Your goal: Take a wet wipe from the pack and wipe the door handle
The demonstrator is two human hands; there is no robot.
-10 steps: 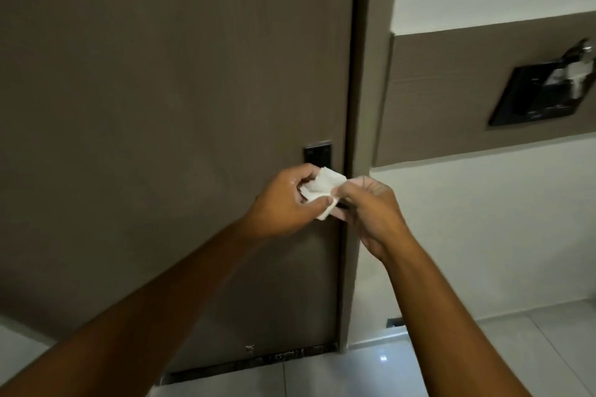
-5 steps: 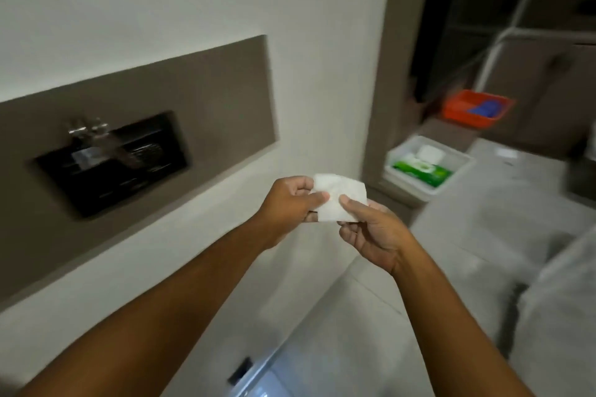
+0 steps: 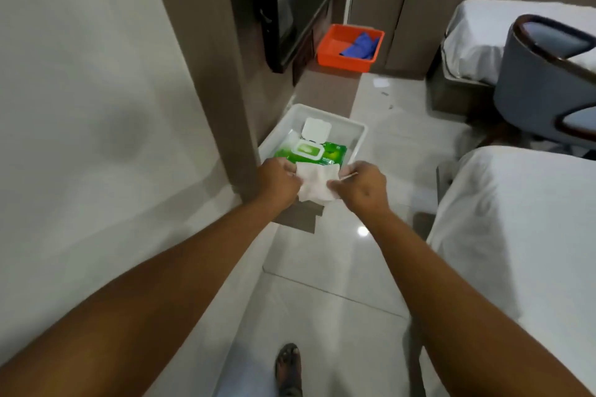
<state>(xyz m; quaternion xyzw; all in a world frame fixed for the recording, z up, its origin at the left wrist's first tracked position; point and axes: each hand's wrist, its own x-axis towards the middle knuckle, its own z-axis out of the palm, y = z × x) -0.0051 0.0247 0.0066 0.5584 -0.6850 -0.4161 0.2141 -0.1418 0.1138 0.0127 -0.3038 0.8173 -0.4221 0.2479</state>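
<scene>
A white wet wipe (image 3: 317,182) is stretched between my two hands in front of me. My left hand (image 3: 279,182) pinches its left edge and my right hand (image 3: 362,188) pinches its right edge. Just beyond the hands, a green wet-wipe pack (image 3: 332,153) with its white flip lid (image 3: 316,129) open lies in a white tray (image 3: 356,132) on a low brown ledge. The door and its handle are out of view.
An orange tray (image 3: 332,51) holding a blue cloth (image 3: 362,45) stands farther back. Two white beds (image 3: 522,235) and a grey chair (image 3: 541,80) fill the right side. A white wall (image 3: 90,106) runs along the left. My foot (image 3: 288,367) rests on the glossy tiled floor.
The view has swung from the door, past the wall panel, to the room with the tray and pack. Both hands kept hold of the wipe and have spread it wider.
</scene>
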